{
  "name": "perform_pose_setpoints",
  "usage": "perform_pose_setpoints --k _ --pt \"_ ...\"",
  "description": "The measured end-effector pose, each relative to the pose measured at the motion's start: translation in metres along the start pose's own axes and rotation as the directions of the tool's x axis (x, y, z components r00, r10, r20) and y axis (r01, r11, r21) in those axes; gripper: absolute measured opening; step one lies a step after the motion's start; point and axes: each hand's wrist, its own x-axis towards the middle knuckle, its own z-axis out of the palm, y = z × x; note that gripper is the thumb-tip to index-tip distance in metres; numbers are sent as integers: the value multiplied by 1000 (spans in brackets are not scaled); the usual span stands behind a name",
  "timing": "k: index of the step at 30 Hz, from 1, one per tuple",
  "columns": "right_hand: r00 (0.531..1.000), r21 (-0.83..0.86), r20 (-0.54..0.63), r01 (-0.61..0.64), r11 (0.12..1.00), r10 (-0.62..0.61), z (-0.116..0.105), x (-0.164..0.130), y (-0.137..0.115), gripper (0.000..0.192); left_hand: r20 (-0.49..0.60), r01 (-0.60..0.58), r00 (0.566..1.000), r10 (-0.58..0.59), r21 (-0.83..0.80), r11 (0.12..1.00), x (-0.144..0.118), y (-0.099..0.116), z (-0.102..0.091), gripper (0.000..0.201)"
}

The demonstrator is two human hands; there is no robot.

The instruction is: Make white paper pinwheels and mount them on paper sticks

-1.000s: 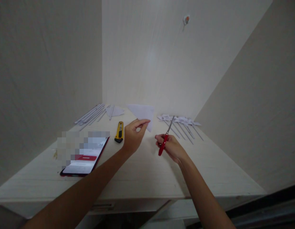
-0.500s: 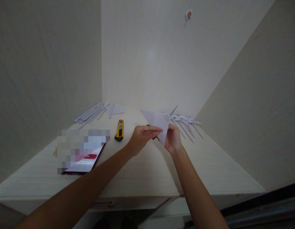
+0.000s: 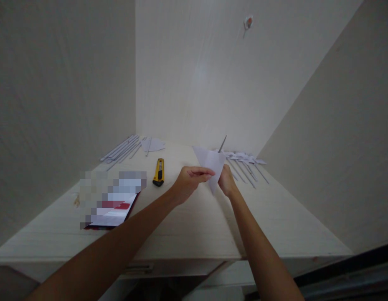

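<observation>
My left hand [image 3: 190, 183] pinches a folded white sheet of paper [image 3: 215, 164] between thumb and fingers, holding it above the table. The sheet tapers to a point at the bottom, and a flap spreads to the upper left. Partly behind its right edge, my right hand [image 3: 226, 180] is closed around the scissors [image 3: 223, 144]. Only a thin grey pointed blade shows, rising above the paper's top edge; the handles are hidden behind the sheet and hand.
A yellow and black utility knife [image 3: 158, 172] lies left of my hands. Nearer stands a partly blurred tablet-like screen [image 3: 118, 213]. White paper sticks [image 3: 123, 149] and a paper piece [image 3: 153, 144] lie back left; several sticks with paper flags [image 3: 245, 159] lie right. Walls enclose the table [image 3: 187, 238].
The scissor blade has swung more upright above the paper, and the red part below the sheet is now hidden. My right hand has turned, and the paper has shifted slightly.
</observation>
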Motion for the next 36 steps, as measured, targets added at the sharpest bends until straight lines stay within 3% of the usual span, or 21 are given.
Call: perform_pose_setpoints --k 6,12,15,18,20,22,25,27,32,36 --pt "991 -209 7 130 969 -131 -3 3 -8 26 4 -23 1000 23 19 1000 2 -3 1 13" --pt "985 -332 2 161 930 -170 -14 11 -5 22 -32 -36 999 37 28 999 1 3 2 13" --pt "988 -389 -64 105 915 -141 -26 10 -4 26 -27 -5 1000 7 101 995 1 4 -4 13" --pt "999 -323 31 5 946 6 -30 1 -1 25 -14 -5 1000 7 132 991 5 0 -10 12" --pt "993 -276 51 -85 957 103 -24 -7 3 29 -26 -8 1000 11 118 993 7 -2 -11 13" --pt "991 -327 -66 -131 936 116 -12 -16 7 36 -26 -14 1000 17 102 995 7 -2 -10 14" --pt "957 -503 -280 -78 861 -77 8 -29 8 33 -56 -29 998 32 55 998 5 3 -6 11" --pt "921 -540 -350 -48 840 -173 20 -35 4 33 -92 -35 995 37 27 999 4 7 -4 11" --pt "960 -425 -245 18 905 -134 33 -39 -7 30 -104 -54 993 58 40 998 2 9 -3 10" --pt "960 -362 -234 59 930 -152 35 -33 -1 29 -56 -82 995 88 91 992 -1 6 -1 9"
